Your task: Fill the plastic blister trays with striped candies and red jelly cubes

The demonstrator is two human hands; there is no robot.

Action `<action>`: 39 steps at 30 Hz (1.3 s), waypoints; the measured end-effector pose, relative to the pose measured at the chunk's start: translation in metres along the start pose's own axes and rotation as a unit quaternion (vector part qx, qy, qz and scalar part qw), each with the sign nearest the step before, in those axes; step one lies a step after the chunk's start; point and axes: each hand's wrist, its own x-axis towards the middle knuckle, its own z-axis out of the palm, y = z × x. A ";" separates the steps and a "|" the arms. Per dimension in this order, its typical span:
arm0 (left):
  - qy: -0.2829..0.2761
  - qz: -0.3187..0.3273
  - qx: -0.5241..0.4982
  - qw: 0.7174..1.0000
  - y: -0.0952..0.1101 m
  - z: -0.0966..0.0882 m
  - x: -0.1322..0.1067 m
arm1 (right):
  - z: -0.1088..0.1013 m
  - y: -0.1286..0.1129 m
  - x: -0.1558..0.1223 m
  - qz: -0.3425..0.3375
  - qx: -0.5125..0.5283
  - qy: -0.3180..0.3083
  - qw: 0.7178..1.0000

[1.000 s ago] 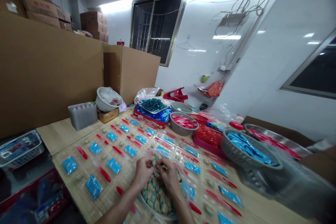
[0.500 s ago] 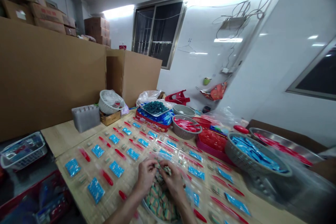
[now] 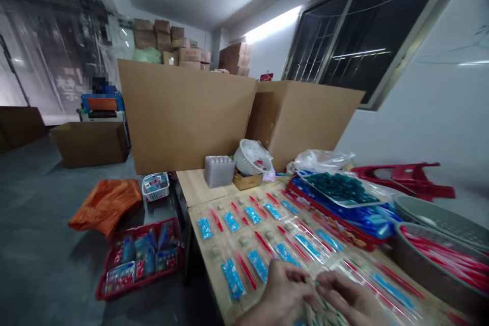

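Fingers pinched together, my left hand (image 3: 280, 290) is at the bottom of the view, with what looks like a small green-and-tan piece (image 3: 311, 281) at its fingertips. My right hand (image 3: 349, 295) sits close beside it, fingers also closed; motion blur hides what they hold, if anything. Under both hands is a heap of small striped pieces (image 3: 324, 316), mostly covered by the hands and cut off by the frame. Around them, clear plastic trays cover the table in rows, each with a blue printed packet (image 3: 233, 279) and a red stick-like item (image 3: 246, 270).
At the right stand a tray of dark teal pieces (image 3: 342, 188) and a grey basket (image 3: 424, 260) of red-and-white items. Stacked clear trays (image 3: 219, 172) stand behind. Left of the table, a red crate (image 3: 103, 285) and an orange bag (image 3: 109, 204) lie on the floor.
My view has swung to the left, bringing the floor, the red crate and the orange bag into sight. Both hands stay close together with pinched fingers, now lower and further right in the view.
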 end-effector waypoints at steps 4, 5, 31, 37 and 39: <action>0.093 0.054 -0.060 0.992 0.038 -0.055 0.003 | 0.065 -0.022 0.053 0.025 0.090 -0.048 0.994; 0.117 0.077 -0.063 0.988 0.047 -0.071 0.004 | 0.082 -0.025 0.067 0.037 0.128 -0.061 0.989; 0.257 0.212 0.077 0.940 0.131 -0.289 0.120 | 0.315 -0.068 0.216 -0.099 -0.327 -0.118 0.932; 0.262 0.203 0.085 0.940 0.134 -0.285 0.122 | 0.313 -0.072 0.199 -0.132 -0.390 -0.110 0.905; 0.263 0.203 0.091 0.939 0.135 -0.285 0.122 | 0.312 -0.073 0.197 -0.124 -0.398 -0.102 0.903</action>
